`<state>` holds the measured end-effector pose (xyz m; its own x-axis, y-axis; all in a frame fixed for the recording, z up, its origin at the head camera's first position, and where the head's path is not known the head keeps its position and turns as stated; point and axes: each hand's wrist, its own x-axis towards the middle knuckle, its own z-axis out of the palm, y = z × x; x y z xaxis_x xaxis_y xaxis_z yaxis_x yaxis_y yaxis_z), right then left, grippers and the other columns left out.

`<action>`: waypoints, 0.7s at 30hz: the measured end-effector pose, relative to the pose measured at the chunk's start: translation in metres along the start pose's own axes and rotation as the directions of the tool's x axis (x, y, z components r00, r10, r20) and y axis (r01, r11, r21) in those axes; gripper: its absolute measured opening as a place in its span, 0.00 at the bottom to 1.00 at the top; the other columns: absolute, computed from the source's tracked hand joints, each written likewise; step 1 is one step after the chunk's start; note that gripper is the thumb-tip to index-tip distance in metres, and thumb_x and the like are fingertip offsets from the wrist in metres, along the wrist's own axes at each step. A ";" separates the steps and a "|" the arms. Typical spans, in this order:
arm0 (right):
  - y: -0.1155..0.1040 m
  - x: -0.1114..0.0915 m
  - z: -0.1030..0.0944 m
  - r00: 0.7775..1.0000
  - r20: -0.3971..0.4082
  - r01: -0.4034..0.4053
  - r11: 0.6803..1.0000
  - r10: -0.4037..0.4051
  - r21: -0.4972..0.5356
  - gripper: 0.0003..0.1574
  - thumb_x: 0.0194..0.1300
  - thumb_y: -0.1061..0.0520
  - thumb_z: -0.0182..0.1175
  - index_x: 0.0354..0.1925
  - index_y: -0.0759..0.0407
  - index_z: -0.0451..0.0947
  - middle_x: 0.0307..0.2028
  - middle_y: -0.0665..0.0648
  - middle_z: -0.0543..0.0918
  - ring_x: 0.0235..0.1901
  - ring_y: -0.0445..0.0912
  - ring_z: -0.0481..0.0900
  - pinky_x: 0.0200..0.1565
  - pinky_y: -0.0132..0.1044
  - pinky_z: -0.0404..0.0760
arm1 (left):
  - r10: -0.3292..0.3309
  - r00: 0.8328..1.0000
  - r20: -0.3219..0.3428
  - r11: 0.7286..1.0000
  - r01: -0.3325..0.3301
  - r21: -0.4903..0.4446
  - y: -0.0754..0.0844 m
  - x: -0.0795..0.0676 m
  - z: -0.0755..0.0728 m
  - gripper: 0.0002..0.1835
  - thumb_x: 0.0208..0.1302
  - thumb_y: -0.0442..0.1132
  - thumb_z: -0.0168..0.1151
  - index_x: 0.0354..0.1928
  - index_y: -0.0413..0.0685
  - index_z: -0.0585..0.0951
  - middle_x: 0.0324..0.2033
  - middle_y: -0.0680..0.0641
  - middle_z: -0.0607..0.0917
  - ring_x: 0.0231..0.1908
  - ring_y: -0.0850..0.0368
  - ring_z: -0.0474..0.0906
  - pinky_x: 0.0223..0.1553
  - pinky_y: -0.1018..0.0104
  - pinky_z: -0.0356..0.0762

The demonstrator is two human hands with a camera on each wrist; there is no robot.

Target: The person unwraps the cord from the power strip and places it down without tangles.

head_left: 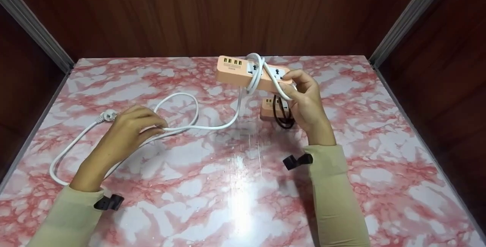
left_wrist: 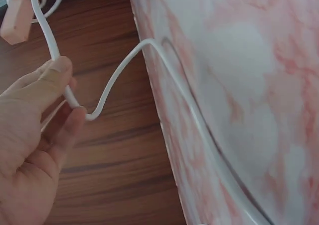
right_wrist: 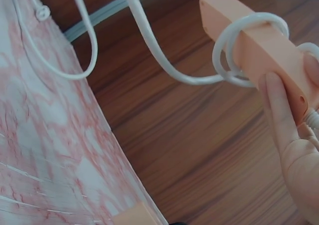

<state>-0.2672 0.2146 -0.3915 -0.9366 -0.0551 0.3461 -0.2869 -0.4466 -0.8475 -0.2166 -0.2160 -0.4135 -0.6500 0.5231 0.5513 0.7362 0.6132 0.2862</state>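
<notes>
My right hand (head_left: 309, 104) grips the right end of a peach power strip (head_left: 235, 76), held up above the table. White cord (right_wrist: 234, 50) is looped around the strip's middle, over its sockets. From there the cord (head_left: 216, 127) hangs down and runs left to my left hand (head_left: 136, 127). In the left wrist view, thumb and fingers (left_wrist: 62, 68) pinch the cord. Further along, the cord bends in a wide curve on the table and ends at a white plug (head_left: 109, 115) beside the left hand.
A second peach power strip (head_left: 267, 112) with a bundled black cord (head_left: 284, 119) lies on the table behind the right hand. The pink-and-white marbled table (head_left: 212, 201) meets brown wood panels (head_left: 228, 15) at the back and sides. Black mounts (head_left: 298, 160) sit on both wrists.
</notes>
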 end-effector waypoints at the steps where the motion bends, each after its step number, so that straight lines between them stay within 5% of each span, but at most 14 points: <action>1: 0.000 0.000 0.000 1.000 0.006 0.002 1.000 -0.002 0.006 0.13 0.67 0.75 0.60 0.38 0.59 0.83 0.44 0.57 0.79 0.41 0.46 0.80 0.42 0.30 0.83 | -0.020 1.000 0.022 1.000 0.020 0.003 -0.002 -0.002 0.001 0.12 0.55 0.28 0.79 0.41 0.48 0.92 0.39 0.51 0.91 0.45 0.53 0.83 0.50 0.66 0.74; 12: 0.001 0.000 -0.004 1.000 0.025 -0.005 0.998 0.003 0.069 0.11 0.67 0.73 0.59 0.39 0.60 0.82 0.44 0.59 0.77 0.44 0.48 0.81 0.49 0.35 0.87 | -0.144 0.956 0.256 0.989 0.145 0.018 -0.015 -0.009 0.011 0.08 0.60 0.29 0.78 0.37 0.48 0.89 0.36 0.51 0.90 0.42 0.52 0.84 0.46 0.52 0.83; 21: 0.001 -0.001 -0.001 0.999 0.045 -0.018 0.992 0.012 0.128 0.08 0.68 0.71 0.61 0.40 0.60 0.80 0.45 0.60 0.77 0.47 0.51 0.81 0.55 0.41 0.87 | -0.206 0.922 0.328 0.977 0.212 0.018 -0.015 -0.017 0.018 0.06 0.64 0.31 0.76 0.40 0.48 0.88 0.37 0.51 0.89 0.42 0.53 0.85 0.45 0.54 0.85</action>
<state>-0.2672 0.2154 -0.3932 -0.9302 -0.1004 0.3532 -0.2418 -0.5562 -0.7951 -0.2197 -0.2230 -0.4415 -0.8128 0.5498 0.1923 0.5781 0.7210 0.3821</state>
